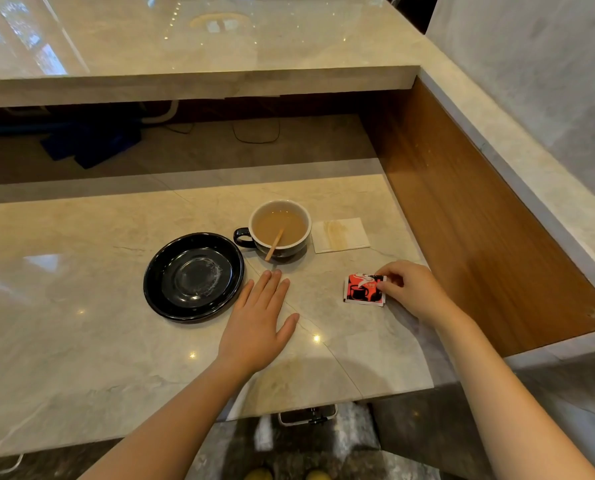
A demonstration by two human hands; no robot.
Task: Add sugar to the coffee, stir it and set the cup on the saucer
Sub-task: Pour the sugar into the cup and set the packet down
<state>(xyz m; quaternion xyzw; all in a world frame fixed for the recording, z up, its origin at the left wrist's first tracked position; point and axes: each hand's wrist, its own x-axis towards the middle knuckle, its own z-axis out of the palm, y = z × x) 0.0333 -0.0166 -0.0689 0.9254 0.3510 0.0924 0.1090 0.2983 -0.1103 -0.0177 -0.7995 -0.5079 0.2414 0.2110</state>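
We see a pale marble counter (pixel 81 341) with a raised ledge behind it. Cup (pixel 279 227): white inside, dark outside, handle to the left, standing directly on the counter. It holds light brown coffee (pixel 282 227). A wooden stir stick (pixel 274 244) leans in it, upper end over the near rim. Black saucer (pixel 193 276) sits empty just left of the cup, close to its handle; whether they touch, we cannot tell. A stained white napkin (pixel 341 235) lies just right of the cup.

Left hand (pixel 259 320): flat on the counter, palm down, fingers together and extended, thumb out, holding nothing; it lies between saucer and packet. Right hand (pixel 410 289): fingertips pinching the right edge of a red-and-black sugar packet (pixel 364 289), which lies on the counter in front of the napkin.
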